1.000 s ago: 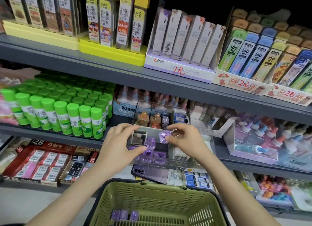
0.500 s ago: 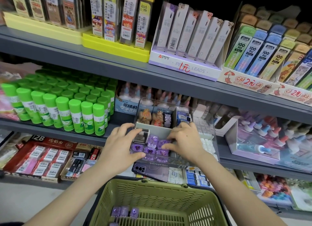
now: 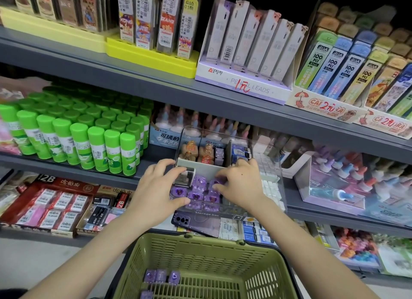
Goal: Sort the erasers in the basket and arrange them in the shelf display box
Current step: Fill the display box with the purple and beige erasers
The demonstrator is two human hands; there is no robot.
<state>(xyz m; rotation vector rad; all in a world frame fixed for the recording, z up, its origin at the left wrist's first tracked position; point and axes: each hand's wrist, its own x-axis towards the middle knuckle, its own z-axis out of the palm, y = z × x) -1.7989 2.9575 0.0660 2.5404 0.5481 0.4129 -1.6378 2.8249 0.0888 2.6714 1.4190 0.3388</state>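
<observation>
A clear display box (image 3: 276, 165) stands on the middle shelf. Its front left compartment holds rows of purple heart erasers (image 3: 196, 196). My right hand (image 3: 242, 184) reaches in from the right, with its fingers curled over one purple eraser (image 3: 217, 182) at the rows' right end. My left hand (image 3: 156, 194) spans the compartment's left side. Its thumb lies along the front wall and its fingers touch a small grey-and-black item (image 3: 185, 177). Below, the green basket (image 3: 263, 276) holds several more purple erasers (image 3: 161, 276).
Brown figure erasers (image 3: 194, 151) and blue packs fill the box's back compartments. Green glue sticks (image 3: 89, 138) stand to the left and bottles in a tray (image 3: 334, 187) to the right. A purple phone (image 3: 196, 223) lies under the box's front. Pencil-lead displays line the top shelf.
My right hand carried a purple eraser down from above the box into the front compartment and now stays on it. My left hand has kept its place at the box's left side.
</observation>
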